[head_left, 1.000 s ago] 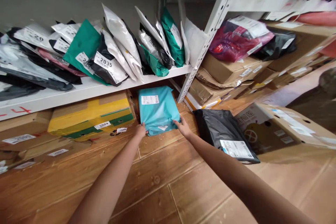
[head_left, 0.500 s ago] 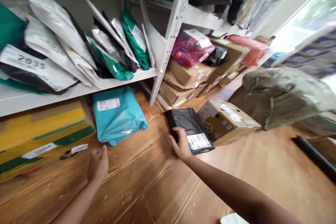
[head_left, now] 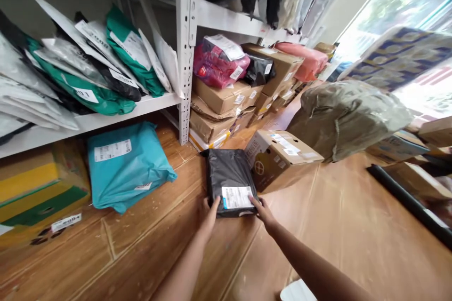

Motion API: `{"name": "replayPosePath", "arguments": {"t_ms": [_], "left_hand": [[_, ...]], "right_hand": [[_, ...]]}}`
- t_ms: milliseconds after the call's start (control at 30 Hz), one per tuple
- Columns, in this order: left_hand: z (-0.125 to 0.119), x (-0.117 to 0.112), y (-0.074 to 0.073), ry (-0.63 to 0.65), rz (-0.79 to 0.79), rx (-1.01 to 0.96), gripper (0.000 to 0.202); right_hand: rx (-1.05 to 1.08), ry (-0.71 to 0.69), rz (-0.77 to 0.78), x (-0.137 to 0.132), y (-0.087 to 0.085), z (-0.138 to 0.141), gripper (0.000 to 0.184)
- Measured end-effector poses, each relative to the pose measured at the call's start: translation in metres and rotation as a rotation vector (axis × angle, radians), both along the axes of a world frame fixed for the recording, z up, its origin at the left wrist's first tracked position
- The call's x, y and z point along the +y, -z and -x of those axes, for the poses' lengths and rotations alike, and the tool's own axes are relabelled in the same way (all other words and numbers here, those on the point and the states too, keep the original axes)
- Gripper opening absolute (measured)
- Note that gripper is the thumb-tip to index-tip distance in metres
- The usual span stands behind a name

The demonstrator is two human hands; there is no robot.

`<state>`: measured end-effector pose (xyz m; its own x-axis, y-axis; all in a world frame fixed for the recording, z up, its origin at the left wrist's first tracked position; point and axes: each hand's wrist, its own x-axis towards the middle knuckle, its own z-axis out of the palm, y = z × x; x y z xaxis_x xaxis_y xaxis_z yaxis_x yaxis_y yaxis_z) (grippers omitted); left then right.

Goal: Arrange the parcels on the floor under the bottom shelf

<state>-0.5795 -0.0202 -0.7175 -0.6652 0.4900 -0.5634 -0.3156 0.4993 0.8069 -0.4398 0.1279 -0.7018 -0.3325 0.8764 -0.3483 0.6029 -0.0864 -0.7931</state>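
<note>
Head-worn view, forward and down (close) onto floor (head_left: 335, 230) beside shelving (head_left: 184, 56)

On the floor, 1 black parcel (head_left: 228, 174), 1 blue parcel (head_left: 127, 167) and 1 yellow-green box (head_left: 33, 190) are counted.

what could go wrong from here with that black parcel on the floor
1. The left hand and right hand hold the black parcel only at its near corners; the soft bag may sag or slip if lifted.
2. Its far right side lies close beside the box, so it could snag there.
3. The bags lean loosely on the shelf; a knock might tip them out.
</note>
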Motion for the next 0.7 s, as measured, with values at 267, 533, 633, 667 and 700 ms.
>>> {"name": "replayPosePath", "arguments": {"t_ms": [267, 533, 633, 667, 700], "left_hand": [[-0.028, -0.04, -0.017, -0.164, 0.05, 0.055, 0.034], [-0.002, -0.116, -0.051, -0.41, -0.296, 0.107, 0.048], [0.037, -0.138, -0.067, -0.569, -0.311, 0.092, 0.048], [0.053, -0.144, -0.071, -0.628, -0.314, 0.08, 0.047], [0.07, -0.149, -0.075, -0.688, -0.316, 0.066, 0.046]], "right_hand": [[0.258, 0.033, 0.517, -0.038, 0.0, -0.029, 0.049], [0.467, -0.099, 0.483, -0.093, -0.048, 0.022, 0.057], [0.498, -0.258, 0.409, -0.108, -0.06, 0.081, 0.067], [0.502, -0.31, 0.394, -0.112, -0.061, 0.105, 0.067], [0.5, -0.369, 0.382, -0.116, -0.062, 0.131, 0.066]]}}
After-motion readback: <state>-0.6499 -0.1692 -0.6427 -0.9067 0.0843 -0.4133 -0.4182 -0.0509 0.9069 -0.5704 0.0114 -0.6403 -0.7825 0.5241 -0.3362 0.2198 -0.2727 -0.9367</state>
